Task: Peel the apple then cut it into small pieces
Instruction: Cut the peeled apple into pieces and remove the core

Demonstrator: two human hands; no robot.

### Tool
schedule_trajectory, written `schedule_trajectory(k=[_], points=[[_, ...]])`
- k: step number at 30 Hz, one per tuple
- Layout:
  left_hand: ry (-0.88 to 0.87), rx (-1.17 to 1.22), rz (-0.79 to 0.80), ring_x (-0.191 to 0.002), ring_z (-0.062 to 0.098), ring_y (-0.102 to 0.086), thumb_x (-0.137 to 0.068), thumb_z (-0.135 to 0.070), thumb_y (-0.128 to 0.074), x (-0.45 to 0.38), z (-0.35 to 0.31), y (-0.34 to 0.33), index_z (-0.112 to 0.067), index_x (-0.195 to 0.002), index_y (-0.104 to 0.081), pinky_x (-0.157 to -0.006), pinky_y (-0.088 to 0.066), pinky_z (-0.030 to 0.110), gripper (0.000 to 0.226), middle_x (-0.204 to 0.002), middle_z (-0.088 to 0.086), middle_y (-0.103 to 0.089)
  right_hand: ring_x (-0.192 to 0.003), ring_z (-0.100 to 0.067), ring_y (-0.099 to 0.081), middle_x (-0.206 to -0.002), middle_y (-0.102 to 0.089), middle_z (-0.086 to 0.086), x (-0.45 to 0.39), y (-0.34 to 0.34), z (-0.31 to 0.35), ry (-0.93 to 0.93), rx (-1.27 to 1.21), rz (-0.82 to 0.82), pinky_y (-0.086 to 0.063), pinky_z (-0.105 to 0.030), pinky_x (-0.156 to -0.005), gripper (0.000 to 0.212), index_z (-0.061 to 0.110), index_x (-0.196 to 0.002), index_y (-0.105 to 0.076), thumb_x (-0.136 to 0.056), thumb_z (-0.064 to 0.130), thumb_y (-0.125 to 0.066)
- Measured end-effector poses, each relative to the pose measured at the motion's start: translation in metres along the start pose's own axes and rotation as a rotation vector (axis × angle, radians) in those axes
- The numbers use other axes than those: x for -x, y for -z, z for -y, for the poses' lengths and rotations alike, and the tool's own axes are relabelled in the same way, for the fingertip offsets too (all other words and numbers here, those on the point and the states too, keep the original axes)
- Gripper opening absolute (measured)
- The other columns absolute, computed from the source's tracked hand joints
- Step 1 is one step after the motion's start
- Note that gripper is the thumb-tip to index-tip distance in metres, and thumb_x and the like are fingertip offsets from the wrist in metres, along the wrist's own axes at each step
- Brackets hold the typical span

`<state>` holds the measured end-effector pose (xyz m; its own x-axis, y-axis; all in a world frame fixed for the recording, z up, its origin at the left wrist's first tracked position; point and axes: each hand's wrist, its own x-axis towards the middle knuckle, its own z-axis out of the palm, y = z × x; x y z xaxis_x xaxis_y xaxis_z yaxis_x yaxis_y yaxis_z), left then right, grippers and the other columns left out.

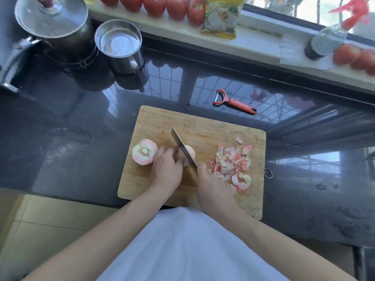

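Cutting happens on a wooden cutting board (203,126) that lies on the dark shiny table (81,122). The left hand (167,171) sits on one peeled apple half (190,154) near the middle of the board, its fingers curled over the fruit to hold it down. The right hand (213,185) grasps the handle of a knife (182,146); the handle is hidden inside the closed fingers. The blade slants from the right hand up to the far left and rests across the held half.

The other peeled apple half (144,152) lies at the left edge of the board, just beside the left hand, with its core side up. A heap of pink apple peels (233,165) is on the right part of the board, close to the right hand.

A red peeler (233,101) lies on the table just past the far edge of the board. Farther left stand a steel mug (119,45) with water and a pot with a glass lid (52,19). Red tomatoes (154,5) line the window ledge, next to a yellow packet (221,17) and a bottle (324,42).
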<state>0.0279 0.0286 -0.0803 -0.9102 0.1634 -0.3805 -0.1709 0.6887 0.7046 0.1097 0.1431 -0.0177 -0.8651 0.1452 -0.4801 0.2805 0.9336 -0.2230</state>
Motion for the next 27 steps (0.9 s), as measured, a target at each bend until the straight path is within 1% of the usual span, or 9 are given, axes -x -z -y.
schedule_trajectory(k=[2, 4, 7, 10, 13, 17, 19, 23, 27], points=[[0.014, 0.093, -0.04, -0.116, 0.017, -0.054, -0.098, -0.013, -0.06, 0.006, -0.012, 0.008, -0.018, -0.117, -0.067, -0.094, -0.035, 0.023, 0.021, -0.124, 0.0, -0.061, -0.066, -0.035, -0.047, -0.067, -0.035, 0.001, 0.003, 0.004, -0.001, 0.004, -0.042, -0.02, -0.015, -0.034, -0.046, 0.031, 0.018, -0.099, -0.024, -0.086, -0.005, -0.039], [0.001, 0.206, -0.115, -0.109, 0.013, -0.059, -0.096, -0.006, -0.055, 0.012, -0.022, 0.021, -0.024, -0.114, -0.065, -0.098, -0.046, 0.031, 0.027, -0.121, -0.005, -0.06, -0.061, -0.034, -0.042, -0.063, -0.036, 0.001, 0.001, 0.009, 0.001, 0.006, -0.073, -0.112, -0.021, -0.036, -0.047, 0.028, 0.02, -0.095, -0.02, -0.092, -0.002, -0.037], [0.0, 0.325, -0.228, -0.084, 0.008, -0.072, -0.093, 0.004, -0.046, 0.022, -0.025, 0.037, -0.023, -0.113, -0.065, -0.087, -0.056, 0.038, 0.038, -0.118, -0.009, -0.058, -0.054, -0.033, -0.042, -0.058, -0.038, 0.003, 0.0, 0.01, 0.003, 0.023, -0.101, -0.244, -0.026, -0.039, -0.047, 0.036, 0.026, -0.09, -0.015, -0.094, -0.002, -0.039], [0.037, 0.296, -0.21, -0.075, 0.002, -0.069, -0.095, 0.004, -0.042, 0.027, -0.015, 0.04, -0.024, -0.112, -0.063, -0.087, -0.054, 0.036, 0.039, -0.118, -0.004, -0.062, -0.072, -0.035, -0.056, -0.073, -0.052, -0.003, -0.002, 0.008, 0.004, -0.043, -0.114, -0.131, -0.031, -0.038, -0.055, 0.034, 0.022, -0.099, -0.023, -0.088, -0.006, -0.039], [0.12, 0.255, -0.074, -0.085, 0.006, -0.068, -0.097, 0.0, -0.045, 0.031, -0.002, 0.028, -0.03, -0.117, -0.06, -0.089, -0.054, 0.033, 0.039, -0.116, 0.005, -0.066, -0.08, -0.034, -0.053, -0.095, -0.06, -0.012, -0.004, 0.008, 0.008, -0.021, -0.11, 0.037, -0.034, -0.04, -0.064, 0.029, 0.013, -0.114, -0.033, -0.089, 0.003, -0.043], [0.116, 0.132, -0.001, -0.113, 0.023, -0.062, -0.095, -0.006, -0.051, 0.027, 0.006, 0.018, -0.023, -0.134, -0.06, -0.104, -0.05, 0.043, 0.043, -0.131, -0.001, -0.059, -0.084, -0.038, -0.057, -0.094, -0.062, -0.015, -0.006, 0.005, 0.007, -0.042, -0.119, 0.031, -0.034, -0.04, -0.062, 0.026, 0.016, -0.102, -0.027, -0.087, 0.006, -0.046], [0.111, 0.053, 0.05, -0.12, 0.025, -0.058, -0.094, -0.005, -0.052, 0.029, 0.011, 0.012, -0.019, -0.139, -0.058, -0.109, -0.045, 0.043, 0.047, -0.135, 0.0, -0.053, -0.079, -0.036, -0.05, -0.089, -0.058, -0.014, -0.004, 0.002, 0.005, -0.06, -0.166, 0.024, -0.031, -0.039, -0.061, 0.026, 0.017, -0.1, -0.026, -0.085, 0.008, -0.046], [0.126, 0.05, 0.091, -0.128, 0.019, -0.054, -0.097, -0.003, -0.049, 0.03, 0.025, 0.018, -0.017, -0.134, -0.063, -0.105, -0.041, 0.028, 0.042, -0.135, 0.0, -0.058, -0.074, -0.032, -0.044, -0.074, -0.046, -0.003, 0.002, 0.001, -0.002, -0.102, -0.225, -0.013, -0.029, -0.039, -0.057, 0.021, 0.018, -0.097, -0.029, -0.091, 0.018, -0.049], [0.058, -0.027, 0.212, -0.122, 0.011, -0.054, -0.099, 0.001, -0.047, 0.02, 0.03, 0.037, -0.017, -0.133, -0.065, -0.098, -0.036, 0.019, 0.043, -0.135, -0.002, -0.064, -0.077, -0.033, -0.047, -0.079, -0.048, -0.002, 0.0, -0.001, -0.017, -0.177, -0.275, -0.049, -0.039, -0.039, -0.058, 0.021, 0.023, -0.093, -0.028, -0.093, 0.017, -0.048]])
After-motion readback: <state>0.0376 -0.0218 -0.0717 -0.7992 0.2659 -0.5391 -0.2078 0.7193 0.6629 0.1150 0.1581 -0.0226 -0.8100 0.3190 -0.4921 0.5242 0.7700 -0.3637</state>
